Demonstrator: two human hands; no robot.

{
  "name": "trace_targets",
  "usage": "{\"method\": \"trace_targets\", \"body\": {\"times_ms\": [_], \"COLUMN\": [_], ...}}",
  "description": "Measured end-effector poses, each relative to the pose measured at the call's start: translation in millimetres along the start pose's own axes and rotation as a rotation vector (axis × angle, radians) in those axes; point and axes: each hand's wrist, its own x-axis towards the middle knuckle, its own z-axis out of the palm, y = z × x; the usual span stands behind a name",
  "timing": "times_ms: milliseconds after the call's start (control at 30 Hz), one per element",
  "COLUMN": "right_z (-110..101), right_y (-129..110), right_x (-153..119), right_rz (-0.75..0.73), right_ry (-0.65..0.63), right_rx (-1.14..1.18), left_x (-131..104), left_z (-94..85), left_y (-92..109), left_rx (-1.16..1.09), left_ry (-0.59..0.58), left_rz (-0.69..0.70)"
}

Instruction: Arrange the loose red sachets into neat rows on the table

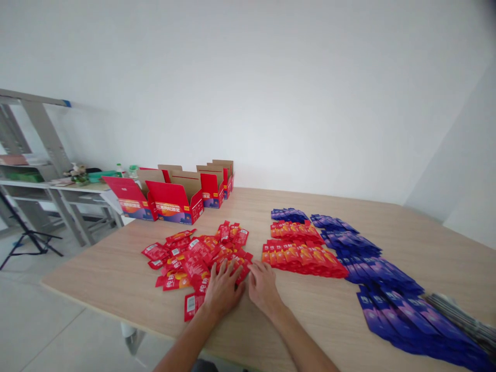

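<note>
Fingers of your left hand (221, 290) lie spread, open, on a loose heap of flat red sachets (197, 258); your right hand (265, 289) sits just beside the heap's right edge, fingers bent, grip unclear. Heap extends ahead and leftward, left hand nearer, sachets' long axes mixed. Count: one pale wood-grain table (323, 307); at least four red printed cardboard boxes (174, 206); five blue-purple sachet rows (382, 271); two red-orange sachet rows (304, 256); heap uncountable, overlapping.

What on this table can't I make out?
In the head view:
Under the left hand: covered by it.
Inside the red boxes: their own sides hide the bottoms.
Fine print on the loose red packets: too small.
The end of the striped bundle: cut off by the right edge.
</note>
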Motion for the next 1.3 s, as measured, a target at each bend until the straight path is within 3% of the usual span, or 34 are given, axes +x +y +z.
{"method": "trace_targets", "body": {"times_ms": [367,567,700,867,1000,1133,1300], "right_z": [29.5,39.5,41.9,41.9,43.0,44.8,56.7], "right_y": [4.0,4.8,7.0,7.7,9.8,12.8,14.2], "right_x": [26.7,30.3,30.1,29.7,32.9,44.6,56.1], "right_rz": [-0.018,0.023,0.034,0.045,0.041,0.035,0.03], "right_ry": [-0.068,-0.111,-0.109,-0.107,-0.112,-0.107,-0.022], "right_rx": [-0.024,-0.023,-0.022,-0.021,-0.012,0.042,0.264], "left_x": [42.2,51.6,58.4,60.9,62.1,76.6,101.1], "left_z": [-1.2,11.2,20.4,22.7,11.3,-2.5,1.4], "left_y": [-37.0,-49.2,-56.3,-59.4,-48.9,-34.9,-30.3], "left_rx": [0.066,0.104,0.162,0.227,0.242,0.1,-0.376], "left_ry": [0.026,0.16,0.214,0.187,0.247,0.286,0.193], "left_rz": [-0.034,0.03,-0.008,-0.065,-0.058,-0.166,-0.385]}}
